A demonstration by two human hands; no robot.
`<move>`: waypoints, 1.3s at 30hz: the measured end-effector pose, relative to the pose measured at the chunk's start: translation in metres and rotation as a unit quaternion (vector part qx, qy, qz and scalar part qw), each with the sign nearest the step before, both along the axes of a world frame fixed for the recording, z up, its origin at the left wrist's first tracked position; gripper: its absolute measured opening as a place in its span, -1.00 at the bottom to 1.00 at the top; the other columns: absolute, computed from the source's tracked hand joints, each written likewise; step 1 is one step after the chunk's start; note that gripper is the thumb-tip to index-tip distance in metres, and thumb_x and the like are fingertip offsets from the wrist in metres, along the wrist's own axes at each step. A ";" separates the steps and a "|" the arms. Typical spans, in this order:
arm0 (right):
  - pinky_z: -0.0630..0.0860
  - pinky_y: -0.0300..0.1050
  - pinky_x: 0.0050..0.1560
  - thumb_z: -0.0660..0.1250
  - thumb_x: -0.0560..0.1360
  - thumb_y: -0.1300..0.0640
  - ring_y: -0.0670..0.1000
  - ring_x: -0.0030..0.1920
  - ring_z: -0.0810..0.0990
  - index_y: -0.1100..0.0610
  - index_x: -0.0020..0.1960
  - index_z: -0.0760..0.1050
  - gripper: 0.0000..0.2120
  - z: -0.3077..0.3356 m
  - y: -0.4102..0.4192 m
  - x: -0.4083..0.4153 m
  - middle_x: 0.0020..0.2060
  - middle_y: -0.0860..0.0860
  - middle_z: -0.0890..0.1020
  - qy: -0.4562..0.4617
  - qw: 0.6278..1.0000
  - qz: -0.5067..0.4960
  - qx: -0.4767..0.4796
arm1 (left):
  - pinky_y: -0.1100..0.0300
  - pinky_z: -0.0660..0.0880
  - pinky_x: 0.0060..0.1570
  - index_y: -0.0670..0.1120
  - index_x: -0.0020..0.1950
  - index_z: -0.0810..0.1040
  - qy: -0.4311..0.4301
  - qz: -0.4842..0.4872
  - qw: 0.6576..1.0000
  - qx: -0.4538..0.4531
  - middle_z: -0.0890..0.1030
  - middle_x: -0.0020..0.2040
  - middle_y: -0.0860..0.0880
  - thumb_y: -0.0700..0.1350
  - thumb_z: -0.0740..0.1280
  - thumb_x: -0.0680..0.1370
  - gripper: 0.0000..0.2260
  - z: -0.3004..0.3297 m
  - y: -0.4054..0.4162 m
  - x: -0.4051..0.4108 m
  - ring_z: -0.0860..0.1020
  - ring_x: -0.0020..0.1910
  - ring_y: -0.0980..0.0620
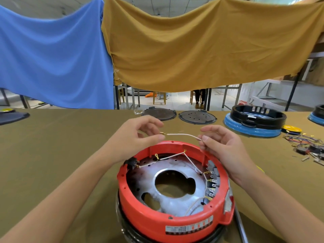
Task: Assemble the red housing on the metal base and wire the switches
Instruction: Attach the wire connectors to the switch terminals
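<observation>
The round red housing (pixel 154 214) sits over the metal base (pixel 152 174) on the table in front of me. A black switch (pixel 131 163) is set in its left wall and a row of grey switches (pixel 213 181) lines its right wall, with several white wires running between them. Above the housing's far rim I hold a short white wire (pixel 182 135) stretched between both hands. My left hand (pixel 136 135) pinches the end with the brass terminal. My right hand (pixel 222 146) pinches the other end.
Two dark round plates (pixel 160 114) (pixel 197 116) lie beyond my hands. A blue-and-black housing (pixel 254 121) stands at the right, with a yellow tape roll (pixel 292 129) and a pile of wires and switches (pixel 308 146) beside it. Blue and ochre cloths hang behind the table.
</observation>
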State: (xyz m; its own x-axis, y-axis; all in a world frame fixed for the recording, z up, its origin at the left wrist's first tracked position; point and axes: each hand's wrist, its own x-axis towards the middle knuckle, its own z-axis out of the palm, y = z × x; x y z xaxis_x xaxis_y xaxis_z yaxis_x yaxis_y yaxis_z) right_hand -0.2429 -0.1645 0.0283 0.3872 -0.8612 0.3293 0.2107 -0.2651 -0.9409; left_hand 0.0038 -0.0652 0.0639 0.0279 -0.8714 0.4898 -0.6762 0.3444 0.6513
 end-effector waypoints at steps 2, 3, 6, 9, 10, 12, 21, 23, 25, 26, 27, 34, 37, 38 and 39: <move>0.61 -0.20 -0.09 0.36 0.53 0.34 0.00 -0.17 0.67 0.11 0.07 0.60 -0.81 0.000 0.001 0.001 -0.11 0.11 0.72 0.004 1.000 0.005 -0.009 | 0.34 0.53 -0.09 0.09 -0.04 0.67 0.000 -0.005 1.000 -0.029 0.68 -0.16 0.16 -0.07 0.49 0.50 -0.92 -0.004 -0.002 -0.007 0.64 -0.14 0.17; 0.61 -0.19 -0.09 0.36 0.53 0.34 0.01 -0.17 0.67 0.11 0.07 0.60 -0.81 0.001 0.002 0.001 -0.11 0.11 0.72 0.006 1.000 0.006 -0.014 | 0.35 0.53 -0.10 0.07 -0.08 0.68 -0.001 -0.003 0.999 -0.039 0.69 -0.17 0.14 -0.12 0.49 0.51 -0.92 -0.007 -0.002 -0.009 0.64 -0.15 0.16; 0.60 -0.21 -0.12 0.36 0.53 0.36 0.00 -0.18 0.69 0.12 0.06 0.59 -0.81 0.004 0.004 0.002 -0.14 0.08 0.72 0.038 0.998 0.005 -0.052 | 0.32 0.56 -0.07 -0.03 -0.08 0.70 0.043 -0.003 0.998 -0.056 0.71 -0.17 0.05 -0.20 0.50 0.48 -0.91 -0.013 0.000 -0.009 0.67 -0.16 0.09; 0.62 -0.17 -0.08 0.39 0.52 0.32 -0.01 -0.14 0.69 0.07 0.03 0.60 -0.82 0.007 0.010 0.004 -0.16 0.01 0.70 0.122 0.977 -0.011 -0.174 | 0.31 0.57 -0.05 -0.06 -0.07 0.70 0.073 0.003 0.995 -0.072 0.72 -0.16 0.03 -0.24 0.52 0.45 -0.88 -0.014 0.004 -0.008 0.68 -0.15 0.08; 0.62 -0.16 -0.04 0.41 0.51 0.28 -0.02 -0.11 0.68 0.04 0.03 0.61 -0.82 0.008 0.012 0.004 -0.14 -0.02 0.70 0.150 0.967 -0.013 -0.208 | 0.30 0.57 -0.05 -0.06 -0.06 0.70 0.071 0.005 0.995 -0.074 0.72 -0.16 0.04 -0.26 0.52 0.45 -0.87 -0.015 0.006 -0.009 0.68 -0.15 0.08; 0.62 -0.12 0.01 0.44 0.50 0.21 -0.05 -0.08 0.68 0.00 0.04 0.63 -0.84 0.010 0.015 0.003 -0.13 -0.07 0.70 0.168 0.958 0.000 -0.231 | 0.26 0.57 -0.05 -0.05 -0.06 0.69 0.069 0.004 0.994 -0.086 0.73 -0.15 0.04 -0.28 0.51 0.45 -0.84 -0.016 0.008 -0.010 0.67 -0.15 0.08; 0.62 -0.15 -0.07 0.42 0.54 0.15 -0.08 -0.13 0.70 -0.02 0.01 0.68 -0.88 0.012 0.019 0.002 -0.17 -0.09 0.73 0.206 0.941 0.055 -0.262 | 0.32 0.56 -0.05 -0.05 -0.01 0.68 0.183 -0.086 0.973 -0.109 0.73 -0.10 -0.05 -0.18 0.52 0.41 -0.83 -0.008 0.014 -0.011 0.69 -0.10 0.04; 0.55 -0.33 -0.15 0.42 0.54 0.16 -0.12 -0.17 0.70 -0.01 0.00 0.68 -0.89 0.013 0.021 0.003 -0.21 -0.11 0.73 0.209 0.936 0.066 -0.276 | 0.30 0.56 -0.08 -0.01 -0.02 0.70 0.216 -0.108 0.965 -0.104 0.72 -0.11 -0.04 -0.16 0.51 0.44 -0.85 -0.006 0.016 -0.011 0.66 -0.13 0.06; 0.54 -0.32 -0.15 0.43 0.52 0.12 -0.11 -0.18 0.69 -0.04 0.03 0.67 -0.88 0.014 0.021 0.004 -0.23 -0.15 0.72 0.226 0.925 0.055 -0.302 | 0.30 0.55 -0.12 -0.03 -0.03 0.71 0.236 -0.105 0.961 -0.094 0.69 -0.15 -0.04 -0.17 0.48 0.45 -0.88 -0.006 0.015 -0.012 0.62 -0.20 0.08; 0.56 -0.23 -0.13 0.44 0.51 0.08 -0.08 -0.19 0.68 -0.06 0.04 0.67 -0.87 0.015 0.021 0.005 -0.23 -0.15 0.71 0.230 0.922 0.047 -0.309 | 0.31 0.55 -0.14 -0.05 -0.03 0.70 0.238 -0.098 0.962 -0.087 0.68 -0.17 -0.04 -0.17 0.48 0.45 -0.88 -0.006 0.015 -0.013 0.62 -0.22 0.09; 0.57 -0.14 -0.11 0.44 0.50 0.04 -0.05 -0.20 0.67 -0.08 0.05 0.66 -0.87 0.016 0.022 0.005 -0.23 -0.14 0.71 0.230 0.921 0.045 -0.311 | 0.32 0.55 -0.15 -0.08 -0.04 0.70 0.235 -0.090 0.964 -0.080 0.68 -0.19 -0.03 -0.17 0.48 0.44 -0.88 -0.006 0.016 -0.014 0.62 -0.24 0.10; 0.57 -0.05 -0.13 0.47 0.46 0.03 -0.05 -0.21 0.65 -0.04 0.05 0.67 -0.83 0.021 0.027 0.014 -0.22 -0.09 0.71 0.222 0.922 0.066 -0.310 | 0.32 0.56 -0.21 -0.12 -0.06 0.68 0.200 -0.059 0.977 -0.048 0.72 -0.22 -0.05 -0.12 0.49 0.41 -0.85 -0.005 0.018 -0.018 0.66 -0.26 0.09; 0.58 -0.08 -0.14 0.47 0.47 0.06 -0.05 -0.23 0.65 -0.04 0.04 0.69 -0.85 0.019 0.026 0.014 -0.23 -0.11 0.71 0.232 0.923 0.080 -0.296 | 0.33 0.56 -0.20 -0.12 -0.06 0.69 0.195 -0.061 0.978 -0.045 0.73 -0.20 -0.07 -0.13 0.48 0.40 -0.85 -0.005 0.018 -0.019 0.68 -0.25 0.09; 0.58 -0.06 -0.12 0.47 0.47 0.03 -0.02 -0.22 0.66 -0.03 0.04 0.69 -0.84 0.020 0.027 0.014 -0.23 -0.10 0.72 0.232 0.924 0.090 -0.291 | 0.33 0.55 -0.22 -0.12 -0.06 0.69 0.190 -0.059 0.979 -0.047 0.73 -0.21 -0.07 -0.13 0.49 0.40 -0.85 -0.005 0.017 -0.020 0.67 -0.27 0.11; 0.58 -0.01 -0.10 0.46 0.46 0.00 0.02 -0.20 0.66 -0.01 0.04 0.69 -0.82 0.020 0.028 0.014 -0.22 -0.08 0.72 0.231 0.925 0.101 -0.285 | 0.34 0.55 -0.23 -0.12 -0.07 0.69 0.184 -0.055 0.980 -0.049 0.73 -0.22 -0.07 -0.12 0.49 0.39 -0.85 -0.005 0.017 -0.020 0.67 -0.28 0.12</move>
